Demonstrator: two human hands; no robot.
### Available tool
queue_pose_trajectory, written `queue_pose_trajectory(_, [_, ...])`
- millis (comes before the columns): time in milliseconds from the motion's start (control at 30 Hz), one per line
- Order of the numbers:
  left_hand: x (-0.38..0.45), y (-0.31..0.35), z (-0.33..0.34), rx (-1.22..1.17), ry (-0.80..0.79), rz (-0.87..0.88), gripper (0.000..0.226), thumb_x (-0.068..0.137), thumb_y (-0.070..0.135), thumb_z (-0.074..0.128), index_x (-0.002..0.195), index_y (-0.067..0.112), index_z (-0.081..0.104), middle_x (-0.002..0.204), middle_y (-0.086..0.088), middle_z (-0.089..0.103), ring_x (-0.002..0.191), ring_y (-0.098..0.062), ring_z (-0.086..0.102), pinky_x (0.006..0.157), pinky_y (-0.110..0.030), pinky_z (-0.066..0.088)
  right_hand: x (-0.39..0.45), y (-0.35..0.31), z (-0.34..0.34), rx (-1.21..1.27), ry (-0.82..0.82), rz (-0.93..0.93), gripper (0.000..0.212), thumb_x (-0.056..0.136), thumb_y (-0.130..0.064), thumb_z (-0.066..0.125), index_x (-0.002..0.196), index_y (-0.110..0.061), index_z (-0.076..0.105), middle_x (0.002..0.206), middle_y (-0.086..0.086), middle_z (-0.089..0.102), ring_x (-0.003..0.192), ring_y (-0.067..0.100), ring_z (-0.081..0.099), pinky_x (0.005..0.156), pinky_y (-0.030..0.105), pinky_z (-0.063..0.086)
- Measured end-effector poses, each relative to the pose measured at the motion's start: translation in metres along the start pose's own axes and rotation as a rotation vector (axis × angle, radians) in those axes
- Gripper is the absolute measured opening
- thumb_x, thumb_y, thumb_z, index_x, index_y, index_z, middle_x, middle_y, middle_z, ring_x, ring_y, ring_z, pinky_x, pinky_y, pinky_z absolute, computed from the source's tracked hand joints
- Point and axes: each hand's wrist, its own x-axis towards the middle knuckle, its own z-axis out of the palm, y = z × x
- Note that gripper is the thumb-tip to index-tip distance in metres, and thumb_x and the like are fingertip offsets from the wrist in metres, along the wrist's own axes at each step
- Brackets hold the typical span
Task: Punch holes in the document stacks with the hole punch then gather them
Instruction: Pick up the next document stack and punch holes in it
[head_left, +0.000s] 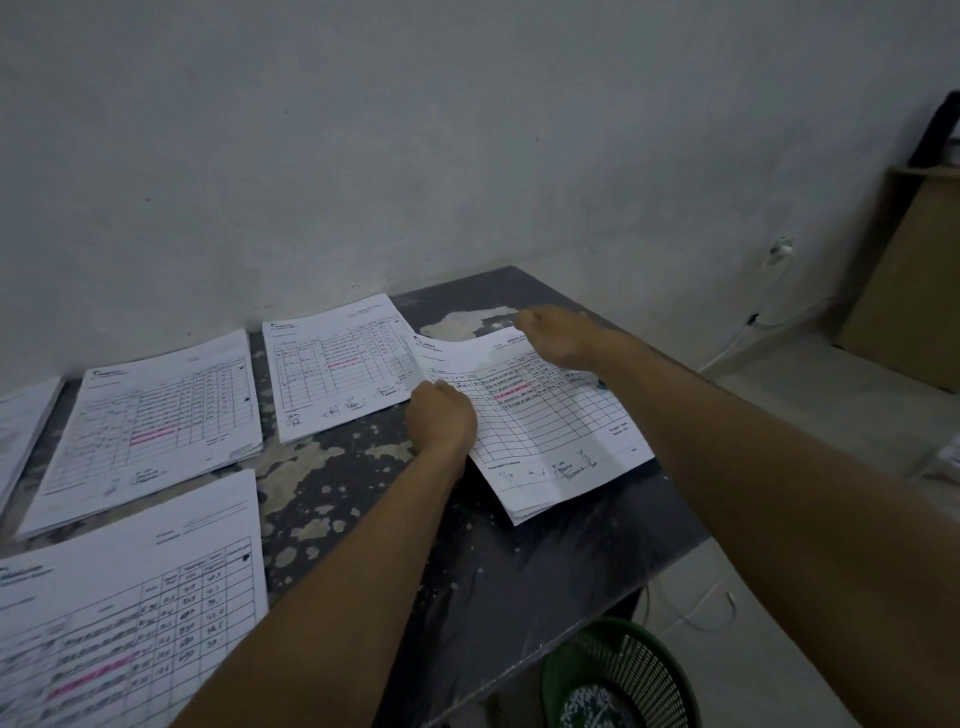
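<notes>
Fingers of both hands grip the document stack (540, 415), its long axis slanting toward the wall.

Five paper stacks on the surface (519, 571): stack A (21, 421) far left, stack B (150, 426) right of it, stack C (337, 364) further right by the wall (415, 130), stack D (130, 613) nearest, in front of B. Stack E (545, 431) rightmost, overlapping C's right edge, left hand (441, 415) on its left edge, right hand (561, 338) on its far edge. Basket (618, 675) on floor, below the surface's near-right edge.
</notes>
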Motion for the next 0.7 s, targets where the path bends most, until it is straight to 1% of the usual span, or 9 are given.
queue_pose_trajectory(67, [0.0, 0.0, 0.0, 0.003, -0.003, 0.006, 0.034, 0.104, 0.02, 0.033, 0.103, -0.001, 0.06, 0.104, -0.015, 0.064, 0.087, -0.026, 0.058, 0.071, -0.031, 0.042, 0.0, 0.0, 0.002, -0.041, 0.019, -0.008, 0.039, 0.102, -0.03, 0.019, 0.069, -0.027, 0.039, 0.076, -0.001, 0.048, 0.085, 0.025, 0.044, 0.089, 0.045, 0.027])
queue_pose_trajectory(100, [0.0, -0.001, 0.0, -0.002, -0.005, 0.009, 0.034, 0.104, 0.02, 0.033, 0.102, -0.001, 0.06, 0.104, -0.015, 0.064, 0.088, -0.027, 0.059, 0.072, -0.031, 0.043, 0.0, 0.0, 0.003, -0.07, 0.024, -0.015, 0.038, 0.102, -0.029, 0.019, 0.072, -0.024, 0.042, 0.082, 0.002, 0.052, 0.087, 0.026, 0.046, 0.099, 0.05, 0.03])
queue_pose_trajectory(167, [0.0, -0.001, 0.0, -0.011, -0.001, 0.012, 0.032, 0.104, 0.019, 0.034, 0.097, 0.0, 0.058, 0.103, -0.015, 0.064, 0.088, -0.027, 0.059, 0.072, -0.032, 0.043, 0.0, 0.0, 0.005, -0.133, 0.04, -0.04, 0.033, 0.103, -0.026, 0.02, 0.082, -0.021, 0.045, 0.09, 0.004, 0.054, 0.092, 0.028, 0.049, 0.11, 0.06, 0.026])
queue_pose_trajectory(267, [-0.001, -0.001, -0.001, -0.018, 0.003, 0.014, 0.03, 0.104, 0.02, 0.034, 0.094, 0.002, 0.056, 0.102, -0.014, 0.064, 0.084, -0.025, 0.056, 0.071, -0.031, 0.042, -0.002, -0.001, 0.007, -0.164, 0.098, -0.116, 0.038, 0.103, -0.026, 0.023, 0.068, -0.035, 0.034, 0.073, -0.008, 0.041, 0.087, 0.027, 0.044, 0.109, 0.062, 0.029])
queue_pose_trajectory(333, [-0.001, -0.001, -0.001, -0.014, 0.002, 0.017, 0.03, 0.104, 0.02, 0.034, 0.096, 0.002, 0.056, 0.103, -0.014, 0.064, 0.085, -0.024, 0.056, 0.072, -0.032, 0.044, -0.004, -0.001, 0.008, -0.198, 0.123, -0.148, 0.043, 0.103, -0.022, 0.026, 0.063, -0.037, 0.026, 0.069, -0.01, 0.034, 0.086, 0.025, 0.042, 0.108, 0.064, 0.029])
queue_pose_trajectory(400, [-0.001, -0.001, -0.001, -0.018, -0.003, 0.024, 0.031, 0.104, 0.02, 0.033, 0.097, 0.001, 0.057, 0.104, -0.014, 0.064, 0.088, -0.026, 0.059, 0.074, -0.034, 0.047, -0.005, 0.0, 0.011, -0.243, 0.137, -0.162, 0.038, 0.102, -0.018, 0.029, 0.067, -0.032, 0.034, 0.079, -0.004, 0.044, 0.093, 0.029, 0.052, 0.108, 0.066, 0.028])
queue_pose_trajectory(500, [-0.001, -0.001, -0.001, -0.01, -0.002, 0.029, 0.033, 0.105, 0.021, 0.033, 0.101, 0.0, 0.058, 0.106, -0.015, 0.063, 0.091, -0.027, 0.059, 0.074, -0.033, 0.045, -0.004, 0.001, 0.013, -0.288, 0.14, -0.17, 0.021, 0.101, -0.014, 0.035, 0.084, -0.023, 0.044, 0.089, 0.002, 0.051, 0.1, 0.031, 0.057, 0.108, 0.066, 0.028])
queue_pose_trajectory(633, [-0.001, -0.002, 0.0, -0.011, -0.003, 0.015, 0.033, 0.105, 0.021, 0.032, 0.104, 0.0, 0.059, 0.106, -0.014, 0.063, 0.093, -0.027, 0.06, 0.072, -0.032, 0.043, -0.006, 0.002, 0.015, -0.337, 0.157, -0.196, 0.026, 0.101, -0.013, 0.036, 0.078, -0.022, 0.044, 0.089, 0.004, 0.051, 0.105, 0.035, 0.057, 0.106, 0.067, 0.028])
queue_pose_trajectory(700, [0.0, -0.001, -0.001, -0.011, -0.005, 0.009, 0.031, 0.104, 0.02, 0.033, 0.102, 0.001, 0.058, 0.106, -0.013, 0.063, 0.088, -0.025, 0.057, 0.071, -0.032, 0.042, -0.007, 0.0, 0.013, -0.339, 0.163, -0.194, 0.021, 0.1, -0.013, 0.036, 0.086, -0.017, 0.051, 0.097, 0.009, 0.058, 0.107, 0.036, 0.057, 0.106, 0.067, 0.029])
